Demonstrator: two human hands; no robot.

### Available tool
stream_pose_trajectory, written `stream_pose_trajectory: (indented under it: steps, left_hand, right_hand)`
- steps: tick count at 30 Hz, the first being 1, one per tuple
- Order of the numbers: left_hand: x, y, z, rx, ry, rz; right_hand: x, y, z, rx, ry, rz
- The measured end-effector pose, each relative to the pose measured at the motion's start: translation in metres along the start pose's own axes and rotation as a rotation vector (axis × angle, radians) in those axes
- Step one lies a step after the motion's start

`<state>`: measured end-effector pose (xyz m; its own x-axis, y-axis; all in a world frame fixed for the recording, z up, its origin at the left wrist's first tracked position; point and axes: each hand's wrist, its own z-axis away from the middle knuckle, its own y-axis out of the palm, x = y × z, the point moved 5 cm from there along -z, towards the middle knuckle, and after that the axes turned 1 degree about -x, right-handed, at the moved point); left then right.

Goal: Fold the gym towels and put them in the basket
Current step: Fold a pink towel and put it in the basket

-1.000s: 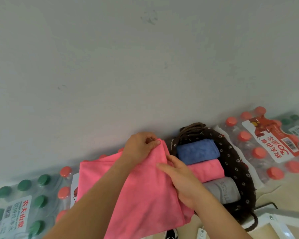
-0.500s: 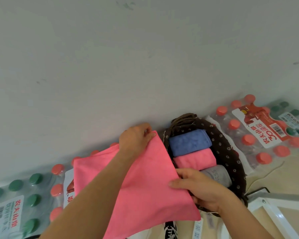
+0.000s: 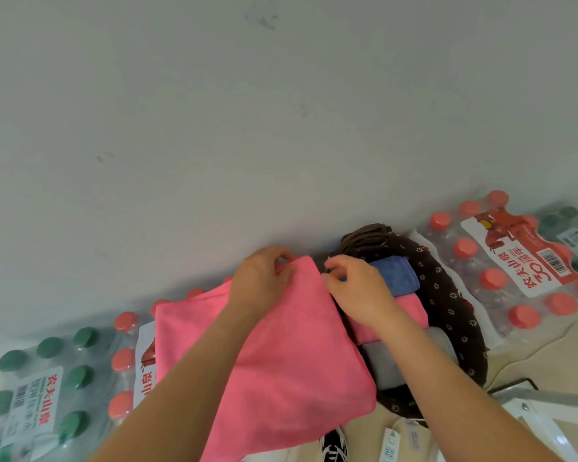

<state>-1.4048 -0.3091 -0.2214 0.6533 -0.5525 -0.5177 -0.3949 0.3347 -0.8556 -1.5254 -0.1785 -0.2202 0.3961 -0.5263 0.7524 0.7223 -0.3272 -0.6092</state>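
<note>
Starting far left of the basket [image 3: 447,305]: a shrink-wrapped green-capped water bottle pack [image 3: 30,395], then a red-capped bottle pack [image 3: 125,361] closer to the basket, both against the grey wall [image 3: 281,111].

The big pink towel [image 3: 281,355] is held up just left of the basket. It is folded flat, overlaps the basket's left rim and hides part of the red-capped pack. It is not in the basket.

Left hand [image 3: 264,281] grips the towel's top corner, fingers curled over the fabric. Right hand [image 3: 357,288] is over the basket's left side with fingers curled right at the towel's upper right edge. Cannot tell if it pinches the edge or only touches it.

The basket is dark brown fabric with small white flowers and has a braided handle at its far end. Inside it are three rolled towels in a row, each touching the next:
- blue rolled towel [image 3: 394,275], farthest
- pink rolled towel [image 3: 412,311], in the middle
- grey rolled towel [image 3: 411,365], nearest

The right forearm crosses over the pink and grey rolls.

Right of the basket, against its rim, is a second red-capped pack [image 3: 501,261] with a red-and-white label, and beyond it are more green-capped bottles [image 3: 574,235]. On the near side of the basket sit a white power strip [image 3: 389,441] and, further right, a white metal frame [image 3: 548,425].
</note>
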Motion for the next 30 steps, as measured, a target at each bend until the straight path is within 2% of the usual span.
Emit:
stream_pose_trajectory:
  steps: [8,13,16,19,22,24,26,30]
  left_hand:
    - [0.046,-0.032,0.033,0.033,-0.034,-0.089]
    - [0.086,-0.068,0.060,0.121,-0.152,-0.317]
    - [0.120,-0.087,0.074,0.112,-0.240,-0.378]
    - [0.143,-0.099,0.081,0.041,-0.289,-0.344]
    - [0.149,-0.106,0.083,0.003,-0.258,-0.249]
    - [0.149,-0.108,0.084,0.034,-0.328,-0.163]
    - [0.154,-0.110,0.083,-0.003,-0.427,-0.079]
    - [0.160,-0.110,0.085,-0.121,-0.559,0.148]
  right_hand:
    - [0.015,0.024,-0.043,0.045,-0.038,-0.020]
    - [0.023,0.026,-0.049,0.010,-0.147,0.133]
    - [0.025,0.026,-0.051,0.015,-0.155,0.186]
    - [0.022,0.026,-0.054,0.032,-0.102,0.101]
    - [0.017,0.025,-0.056,0.051,0.002,-0.067]
    - [0.015,0.026,-0.054,0.079,0.096,-0.240]
    - [0.014,0.026,-0.050,0.118,0.181,-0.389]
    - [0.012,0.027,-0.050,0.183,0.247,-0.500]
